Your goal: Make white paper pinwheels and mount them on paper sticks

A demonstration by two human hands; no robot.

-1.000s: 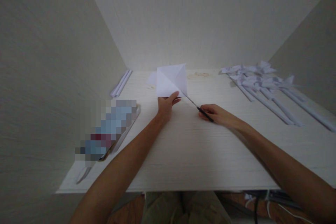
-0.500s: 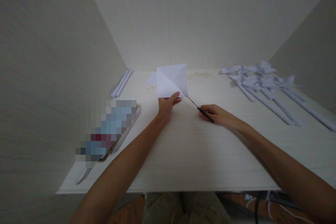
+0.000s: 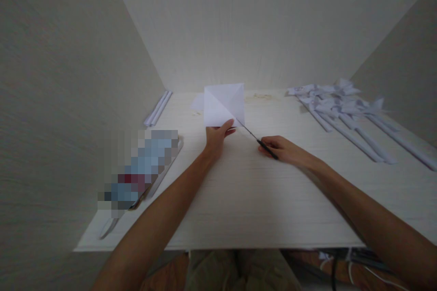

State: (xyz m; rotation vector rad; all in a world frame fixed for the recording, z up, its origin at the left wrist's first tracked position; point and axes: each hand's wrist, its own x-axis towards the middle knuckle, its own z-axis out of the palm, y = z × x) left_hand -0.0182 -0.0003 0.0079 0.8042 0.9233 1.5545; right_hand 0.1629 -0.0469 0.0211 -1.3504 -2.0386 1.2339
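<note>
A square sheet of white paper (image 3: 221,102) with diagonal creases is raised over the table, tilted toward me. My left hand (image 3: 218,135) pinches its lower edge, thumb in front and fingers behind. In my right hand (image 3: 276,146) are scissors (image 3: 266,148) with black handles, the fingers closed around them. Their thin blades point up and left and lie at the sheet's lower right corner, along the diagonal crease. Whether the blades are apart or together is too fine to tell.
Several white paper pinwheels (image 3: 336,104) on rolled paper sticks lie at the right. Paper rolls (image 3: 159,108) rest at the back left, and a blurred-out object (image 3: 146,163) lies at the left. Another paper piece (image 3: 197,101) and small pale bits (image 3: 262,96) are near the back wall.
The scissor blades reach slightly farther into the paper's corner along the crease. The sheet has shifted very slightly; both hands stay almost where they were.
</note>
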